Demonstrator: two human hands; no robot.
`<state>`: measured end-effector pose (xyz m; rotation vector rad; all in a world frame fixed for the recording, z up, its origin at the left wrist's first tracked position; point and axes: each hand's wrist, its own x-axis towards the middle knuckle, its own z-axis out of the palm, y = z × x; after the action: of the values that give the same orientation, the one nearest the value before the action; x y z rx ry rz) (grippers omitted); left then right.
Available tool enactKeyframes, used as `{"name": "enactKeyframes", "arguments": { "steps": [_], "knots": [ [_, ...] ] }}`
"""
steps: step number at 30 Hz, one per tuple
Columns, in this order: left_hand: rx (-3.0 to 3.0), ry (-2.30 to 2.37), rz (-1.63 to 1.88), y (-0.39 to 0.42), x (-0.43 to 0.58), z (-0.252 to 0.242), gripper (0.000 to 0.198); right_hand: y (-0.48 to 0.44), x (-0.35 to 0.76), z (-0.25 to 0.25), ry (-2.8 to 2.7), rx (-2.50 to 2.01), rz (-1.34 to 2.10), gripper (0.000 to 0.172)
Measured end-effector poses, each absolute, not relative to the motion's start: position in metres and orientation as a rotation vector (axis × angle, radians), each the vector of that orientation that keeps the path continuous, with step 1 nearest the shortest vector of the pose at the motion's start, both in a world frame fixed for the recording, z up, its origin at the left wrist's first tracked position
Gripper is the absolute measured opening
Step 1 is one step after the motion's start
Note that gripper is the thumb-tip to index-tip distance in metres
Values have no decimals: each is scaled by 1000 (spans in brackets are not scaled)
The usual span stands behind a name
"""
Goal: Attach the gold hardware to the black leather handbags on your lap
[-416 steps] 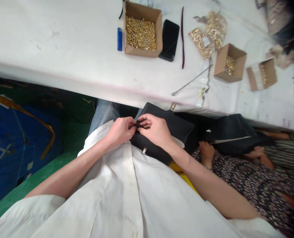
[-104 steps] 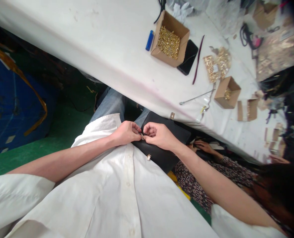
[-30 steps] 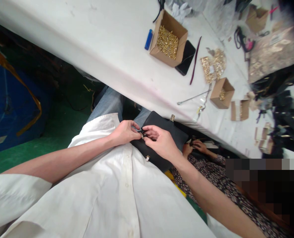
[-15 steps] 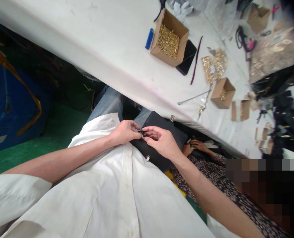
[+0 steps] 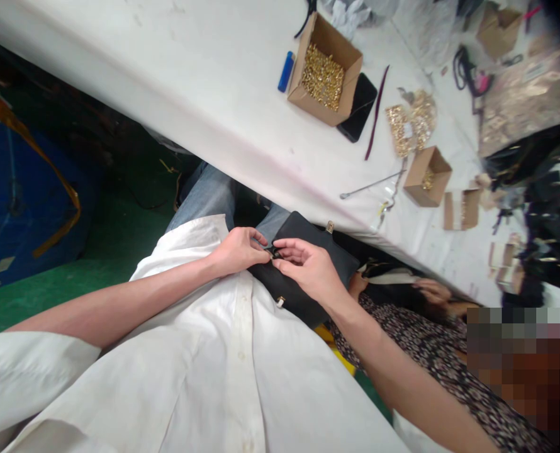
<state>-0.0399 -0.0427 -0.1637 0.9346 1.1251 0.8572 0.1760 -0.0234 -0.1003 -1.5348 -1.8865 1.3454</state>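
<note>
Below the white table (image 5: 180, 94), a black bag (image 5: 331, 253) is laid on the lap. A small fitting (image 5: 275, 254) at its edge is pinched by fingertips of the left hand (image 5: 237, 251) and the right hand (image 5: 311, 272).

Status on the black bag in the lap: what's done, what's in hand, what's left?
Done: the black bag lies on the lap, with a gold clasp at its far edge and a gold fitting at its near edge.
In hand: the left hand pinches a small dark part at the bag's edge. The right hand has fingertips on it, grip unclear.
Left: cannot tell. The box of gold pieces on the table is well filled.
</note>
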Motion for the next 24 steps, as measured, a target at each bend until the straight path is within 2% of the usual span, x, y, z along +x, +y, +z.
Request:
{"name": "enactKeyframes", "arguments": {
  "steps": [8,13,20,24],
  "knots": [
    [1055,1032,912,-48,-41,-170,32,-30,182,-104,-1825,-1553,1339,46],
    [1202,1021,965,-61,-39,-168,17,-48,184,-107,-1791,-1589,1285,33],
    [1284,1038,900,-68,-39,-161,22,-72,176,-108,-1837,-1539,1117,15],
    [1270,1028,890,-63,-38,-161,23,-78,171,-112,-1857,-1477,886,16]
  ]
}}
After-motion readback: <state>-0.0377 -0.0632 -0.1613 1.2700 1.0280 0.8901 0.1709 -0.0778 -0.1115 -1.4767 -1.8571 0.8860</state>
